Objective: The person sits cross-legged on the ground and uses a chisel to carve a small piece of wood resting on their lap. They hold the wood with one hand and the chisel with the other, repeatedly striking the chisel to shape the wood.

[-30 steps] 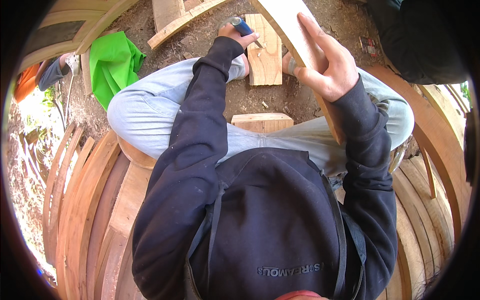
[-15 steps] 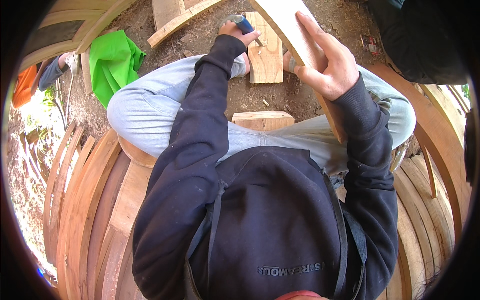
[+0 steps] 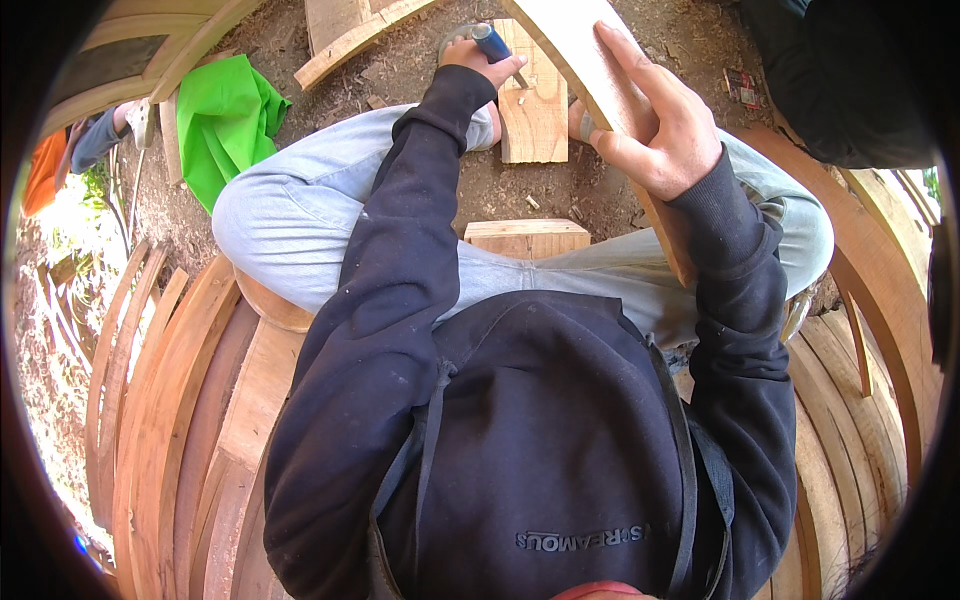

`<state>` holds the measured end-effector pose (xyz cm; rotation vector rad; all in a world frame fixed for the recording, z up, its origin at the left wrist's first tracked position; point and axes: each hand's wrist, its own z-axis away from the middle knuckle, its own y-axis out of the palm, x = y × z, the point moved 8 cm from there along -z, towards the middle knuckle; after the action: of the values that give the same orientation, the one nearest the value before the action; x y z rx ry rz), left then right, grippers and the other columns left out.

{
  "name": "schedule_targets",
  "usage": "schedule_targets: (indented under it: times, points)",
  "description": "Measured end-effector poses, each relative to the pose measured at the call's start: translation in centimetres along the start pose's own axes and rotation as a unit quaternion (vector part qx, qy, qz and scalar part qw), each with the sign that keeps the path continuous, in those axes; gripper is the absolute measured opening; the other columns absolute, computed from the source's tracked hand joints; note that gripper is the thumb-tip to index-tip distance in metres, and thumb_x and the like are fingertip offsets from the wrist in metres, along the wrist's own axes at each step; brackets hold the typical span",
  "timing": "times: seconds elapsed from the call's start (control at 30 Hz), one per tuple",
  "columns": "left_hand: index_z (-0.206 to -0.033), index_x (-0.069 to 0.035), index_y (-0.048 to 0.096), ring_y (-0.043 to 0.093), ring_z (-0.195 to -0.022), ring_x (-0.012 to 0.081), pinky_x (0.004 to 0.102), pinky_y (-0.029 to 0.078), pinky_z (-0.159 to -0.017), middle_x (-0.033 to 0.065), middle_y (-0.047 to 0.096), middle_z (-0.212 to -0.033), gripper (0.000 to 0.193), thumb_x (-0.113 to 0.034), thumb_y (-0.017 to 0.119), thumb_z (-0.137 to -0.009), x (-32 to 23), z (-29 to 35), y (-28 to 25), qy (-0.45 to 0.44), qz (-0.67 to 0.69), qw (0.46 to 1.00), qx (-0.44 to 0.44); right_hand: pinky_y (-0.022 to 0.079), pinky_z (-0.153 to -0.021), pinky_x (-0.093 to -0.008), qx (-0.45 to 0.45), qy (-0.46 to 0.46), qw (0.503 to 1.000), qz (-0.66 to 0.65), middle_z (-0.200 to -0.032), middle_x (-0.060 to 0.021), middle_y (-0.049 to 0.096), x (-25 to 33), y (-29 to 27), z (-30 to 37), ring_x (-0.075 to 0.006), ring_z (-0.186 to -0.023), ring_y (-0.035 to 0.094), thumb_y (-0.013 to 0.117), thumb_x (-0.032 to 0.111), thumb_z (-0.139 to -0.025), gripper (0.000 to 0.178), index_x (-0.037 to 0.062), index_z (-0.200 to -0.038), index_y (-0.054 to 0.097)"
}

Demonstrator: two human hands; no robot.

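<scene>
Between the person's left foot and right foot, a small plank lies on the dirt floor, with a blue-handled chisel angled down onto its face. The left hand has its fingers closed round the chisel's handle, though some fingertips are hidden. The right hand clasps a curved board, thumb at one edge and fingers stretched along the other side. No clamp shows on the plank, so it could skid or rock on loose chips; the blade might then slip off toward a foot, both being close beside it. Should the tall board tip from its one-handed hold, it could knock the left hand or jolt the chisel.
</scene>
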<state>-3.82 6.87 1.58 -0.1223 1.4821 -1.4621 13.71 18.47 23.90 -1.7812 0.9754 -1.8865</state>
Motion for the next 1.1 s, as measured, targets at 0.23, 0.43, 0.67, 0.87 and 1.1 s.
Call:
schedule_targets:
  times: [0.23,0.43,0.67,0.87,1.1]
  points:
    - [-0.093,-0.01,0.08,0.072,-0.092,0.0351,0.045,0.056,-0.088,0.0194,0.075,-0.095,0.058,-0.065,0.071,-0.079,0.2,0.2,-0.5,0.003,0.086,0.996,-0.01,0.051,-0.088,-0.0393,0.008,0.01,1.0,0.007,-0.102,-0.0229,0.065,-0.2,0.1,0.1,-0.0349,-0.092,0.066,0.07,0.029,-0.067,0.089,0.0086,-0.15,0.046]
    - [-0.09,-0.01,0.08,0.073,-0.089,0.0356,0.0432,0.057,-0.085,0.0184,0.075,-0.092,0.055,-0.063,0.071,-0.079,0.1,0.2,-0.5,0.024,0.078,0.996,-0.028,0.052,-0.086,-0.0396,-0.001,-0.009,1.0,0.015,-0.1,-0.0225,0.065,-0.2,0.2,0.1,-0.0347,-0.089,0.066,0.071,0.03,-0.067,0.089,0.0086,-0.15,0.047]
    - [-0.087,-0.012,0.08,0.071,-0.092,0.035,0.044,0.055,-0.089,0.0179,0.075,-0.09,0.054,-0.064,0.069,-0.08,-0.6,0.3,-0.8,0.03,0.051,0.998,-0.02,0.052,-0.084,-0.0403,0.003,-0.002,1.0,0.022,-0.097,-0.022,0.064,-0.4,0.3,0.2,-0.0345,-0.086,0.066,0.07,0.033,-0.067,0.089,0.0096,-0.15,0.047]
    - [-0.088,-0.012,0.08,0.07,-0.095,0.0358,0.044,0.053,-0.092,0.0186,0.075,-0.093,0.056,-0.066,0.069,-0.079,-0.3,0.1,-0.4,0.037,0.049,0.998,-0.026,0.052,-0.083,-0.0403,0.013,0.014,0.999,0.026,-0.095,-0.0218,0.064,-0.4,0.4,0.2,-0.0342,-0.086,0.066,0.07,0.034,-0.067,0.09,0.0109,-0.151,0.046]
    - [-0.089,-0.01,0.08,0.071,-0.093,0.0341,0.043,0.054,-0.09,0.0172,0.075,-0.091,0.056,-0.065,0.069,-0.08,0.0,0.1,-0.3,0.034,0.031,0.998,-0.034,0.052,-0.086,-0.0404,0.007,0.003,1.0,0.024,-0.099,-0.0231,0.065,-0.3,0.5,0.2,-0.0361,-0.089,0.066,0.071,0.031,-0.067,0.09,0.0107,-0.151,0.046]
